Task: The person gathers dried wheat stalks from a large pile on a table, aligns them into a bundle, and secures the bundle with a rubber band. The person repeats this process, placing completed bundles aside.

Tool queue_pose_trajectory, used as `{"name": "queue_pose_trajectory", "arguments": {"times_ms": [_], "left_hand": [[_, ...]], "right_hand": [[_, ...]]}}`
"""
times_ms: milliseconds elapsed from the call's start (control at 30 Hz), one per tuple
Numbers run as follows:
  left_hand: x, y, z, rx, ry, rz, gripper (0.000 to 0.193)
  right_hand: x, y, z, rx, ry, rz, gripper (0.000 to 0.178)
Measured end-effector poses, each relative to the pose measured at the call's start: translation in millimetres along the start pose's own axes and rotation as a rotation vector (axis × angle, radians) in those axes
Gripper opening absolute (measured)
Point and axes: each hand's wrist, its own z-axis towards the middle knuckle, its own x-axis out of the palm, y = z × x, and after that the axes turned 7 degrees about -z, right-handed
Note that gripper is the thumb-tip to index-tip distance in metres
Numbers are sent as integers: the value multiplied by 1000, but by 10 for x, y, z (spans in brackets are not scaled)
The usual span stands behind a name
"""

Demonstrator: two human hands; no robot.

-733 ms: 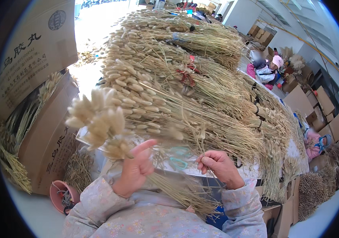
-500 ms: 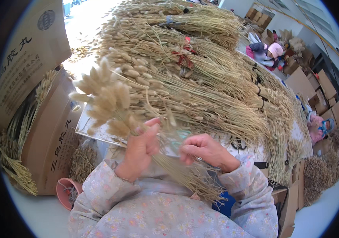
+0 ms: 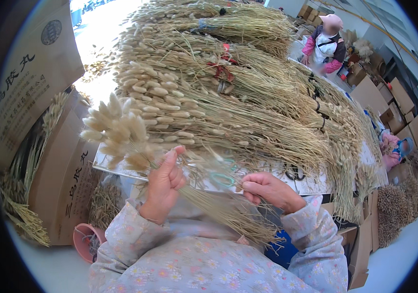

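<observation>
My left hand point(image 3: 164, 181) is closed round a bunch of dried bunny-tail grass point(image 3: 123, 129). Its fluffy heads fan out to the upper left, and its stems point(image 3: 219, 211) slant down to the lower right across my front. Right of it, my right hand point(image 3: 267, 189) pinches thumb and fingers together on a thin grass stem, whose upper part is smeared by motion. Between my hands, green scissors handles point(image 3: 223, 178) lie at the table's near edge, partly covered by blurred grass. Just beyond both hands spreads a thick pile of the same grass point(image 3: 228, 110).
Black scissors point(image 3: 294, 172) lie on the white table point(image 3: 311, 183). Cardboard boxes point(image 3: 55, 180) and a pink bucket point(image 3: 88, 240) stand at left. A person in a pink cap point(image 3: 329, 44) works across the table; another person point(image 3: 392, 146) is at far right by brown dried bundles point(image 3: 390, 215).
My right hand has shifted slightly right and down, away from the left. The bunch has moved a little left. The person across the table has straightened up.
</observation>
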Motion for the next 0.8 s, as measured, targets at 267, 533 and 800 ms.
{"name": "queue_pose_trajectory", "arguments": {"times_ms": [267, 533, 800], "left_hand": [[-76, -49, -33, 60, -19, -4, 31], [-150, -116, -27, 81, -16, -19, 26], [-111, -137, -94, 54, 130, -2, 25]], "right_hand": [[-225, -420, -446, 71, -216, 210, 20], [-628, -1108, -1119, 108, -496, 374, 18], [-812, -1084, -1432, 448, -472, -781, 20]]}}
